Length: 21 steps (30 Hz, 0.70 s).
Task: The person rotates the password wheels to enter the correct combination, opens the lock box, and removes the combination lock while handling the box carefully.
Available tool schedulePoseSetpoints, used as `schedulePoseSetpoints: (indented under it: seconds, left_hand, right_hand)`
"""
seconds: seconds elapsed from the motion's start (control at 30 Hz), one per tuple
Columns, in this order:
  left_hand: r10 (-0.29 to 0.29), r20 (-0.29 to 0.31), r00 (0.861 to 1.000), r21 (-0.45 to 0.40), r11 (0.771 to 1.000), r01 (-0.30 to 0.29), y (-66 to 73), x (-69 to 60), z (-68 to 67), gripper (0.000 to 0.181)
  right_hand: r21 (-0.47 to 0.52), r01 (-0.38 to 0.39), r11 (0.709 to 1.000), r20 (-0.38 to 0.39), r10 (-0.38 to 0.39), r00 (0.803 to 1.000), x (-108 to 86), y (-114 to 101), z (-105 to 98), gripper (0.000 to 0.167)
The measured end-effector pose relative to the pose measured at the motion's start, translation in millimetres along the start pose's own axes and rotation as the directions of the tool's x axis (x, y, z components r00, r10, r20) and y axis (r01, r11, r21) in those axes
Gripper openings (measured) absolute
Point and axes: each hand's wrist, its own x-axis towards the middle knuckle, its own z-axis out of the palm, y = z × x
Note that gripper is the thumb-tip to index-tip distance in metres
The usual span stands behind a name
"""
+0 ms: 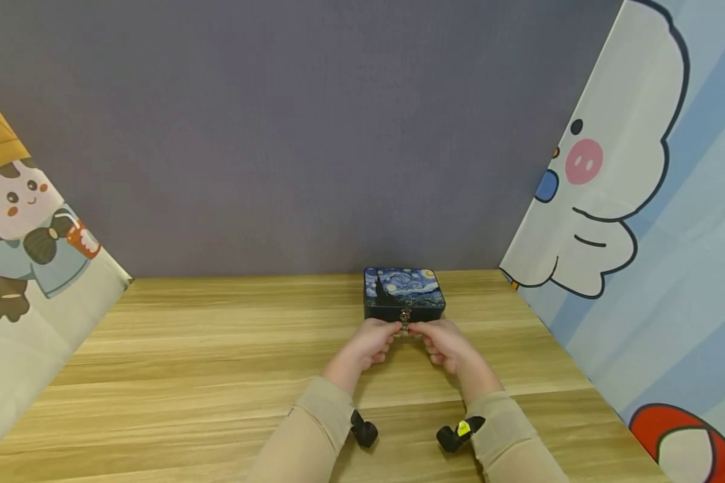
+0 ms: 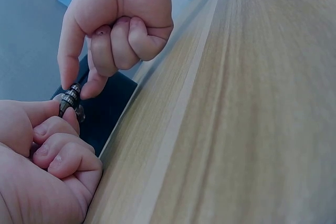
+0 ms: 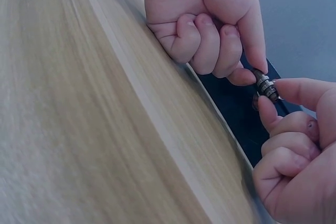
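Note:
A small dark box (image 1: 407, 290) with a swirling blue night-sky painting on its lid stands upright against the back wall, its lid down. At the clasp (image 1: 405, 314) on its front is a small metal combination lock (image 2: 70, 98) with ridged number rings. My left hand (image 1: 371, 341) pinches one end of this lock between thumb and index finger. On the other end, my right hand (image 1: 446, 342) pinches likewise with thumb and index finger. Both hands' remaining fingers are curled into the palms. The digits on the combination lock (image 3: 266, 86) are too small to read.
The wood-grain table (image 1: 217, 349) extends to both sides of the box. A grey panel (image 1: 314, 134) rises along its back edge. Cartoon-printed sheets flank it, one at the left (image 1: 30, 349) and one at the right (image 1: 658, 322). Black wrist cameras sit at both beige cuffs.

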Motion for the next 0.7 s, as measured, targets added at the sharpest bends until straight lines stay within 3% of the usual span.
schedulePoseSetpoints:
  seconds: [0.7]
  left_hand:
    - [0.003, 0.000, 1.000, -0.012, 1.000, -0.003, -1.1, 2.6, -0.6, 0.036]
  right_hand:
    - [0.044, -0.001, 0.999, 0.014, 0.001, 1.000, 1.0, 0.2, 0.8, 0.035]
